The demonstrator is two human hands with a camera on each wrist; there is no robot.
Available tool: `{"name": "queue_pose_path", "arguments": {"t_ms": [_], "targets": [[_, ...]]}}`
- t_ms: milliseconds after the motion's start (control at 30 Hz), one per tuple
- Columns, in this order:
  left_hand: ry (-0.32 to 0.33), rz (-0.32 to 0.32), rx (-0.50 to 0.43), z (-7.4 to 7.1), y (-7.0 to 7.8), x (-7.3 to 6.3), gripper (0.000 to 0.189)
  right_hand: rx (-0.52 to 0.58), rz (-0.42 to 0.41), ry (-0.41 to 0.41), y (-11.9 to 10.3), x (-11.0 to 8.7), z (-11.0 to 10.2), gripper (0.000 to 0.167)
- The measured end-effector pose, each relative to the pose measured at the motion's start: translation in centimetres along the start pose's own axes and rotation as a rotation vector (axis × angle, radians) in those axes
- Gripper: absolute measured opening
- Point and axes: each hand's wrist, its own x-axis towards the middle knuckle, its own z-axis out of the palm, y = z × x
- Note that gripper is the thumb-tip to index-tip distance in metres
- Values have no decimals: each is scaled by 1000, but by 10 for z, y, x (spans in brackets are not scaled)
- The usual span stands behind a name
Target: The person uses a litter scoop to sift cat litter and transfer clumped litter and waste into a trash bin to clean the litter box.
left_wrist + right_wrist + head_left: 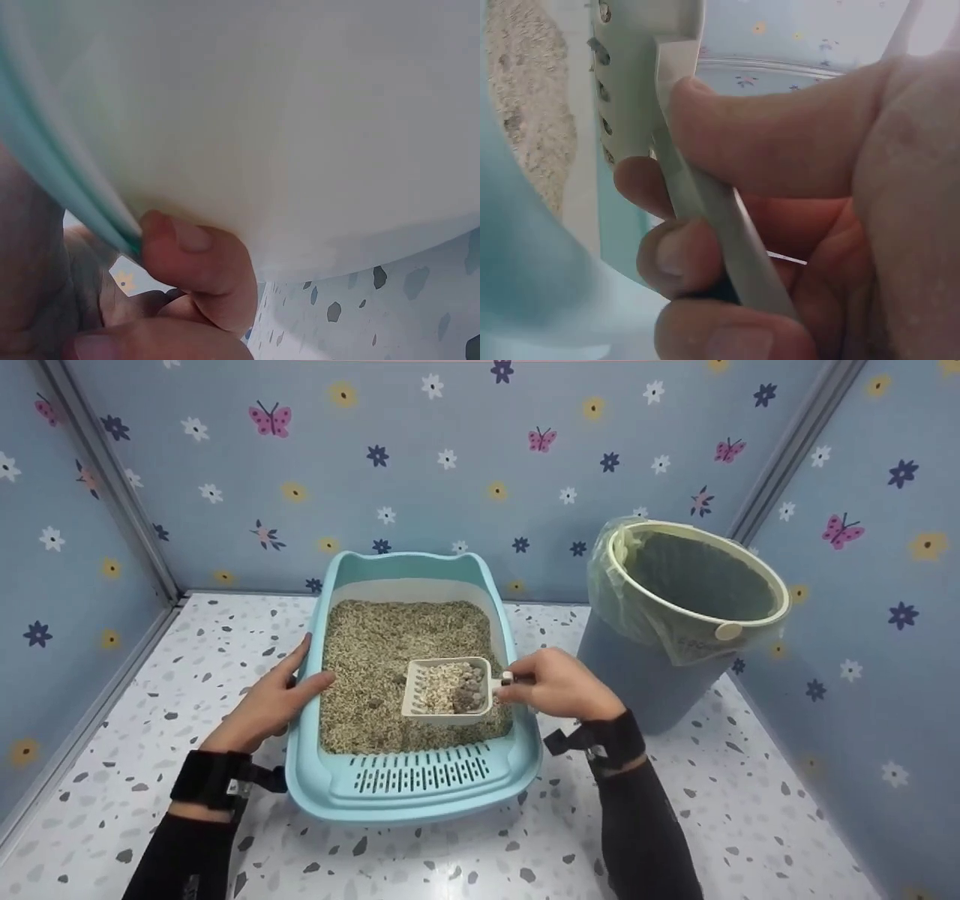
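Observation:
A blue litter box (415, 802) filled with grainy litter (405, 630) stands on the floor. My left hand (270, 701) grips its left rim, thumb over the inner side; the left wrist view shows curled fingers (199, 259) under the rim's outer edge. By its handle (712, 202), my right hand (559, 686) holds a pale slotted litter scoop (450, 716), fingers wrapped around it and thumb along the top. Light litter grains and darker clumps (470, 690) lie in the scoop. It hangs level above the right part of the litter.
To the right stands a grey-blue trash bin (637, 675) with a pale rim ring and a translucent liner bag (615, 592) folded over its edge. Flower-patterned wall panels (450, 427) close off the back and both sides. The floor (360, 862) is white with grey speckles.

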Motion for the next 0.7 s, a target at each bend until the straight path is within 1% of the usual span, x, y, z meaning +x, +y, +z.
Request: {"name": "queue_pose_path", "arguments": {"t_ms": [33, 133, 200, 267, 400, 500, 600, 700], "targets": [[0, 1, -4, 0, 0, -1, 93, 2, 1, 5, 1, -1, -2, 34], [3, 12, -22, 1, -1, -2, 94, -8, 39, 38, 6, -8, -9, 39], [7, 15, -28, 0, -1, -2, 94, -12, 49, 40, 6, -8, -9, 37], [10, 12, -21, 0, -1, -2, 93, -4, 35, 30, 5, -3, -4, 31], [9, -1, -12, -1, -2, -4, 94, 8, -25, 24, 1, 9, 7, 25], [4, 1, -24, 0, -1, -4, 95, 16, -29, 63, 5, 4, 0, 20], [-1, 9, -31, 0, 0, -2, 96, 16, 4, 110, 11, -7, -10, 24], [3, 15, -41, 0, -2, -3, 95, -39, 9, 109, 7, -4, -6, 30]]}}
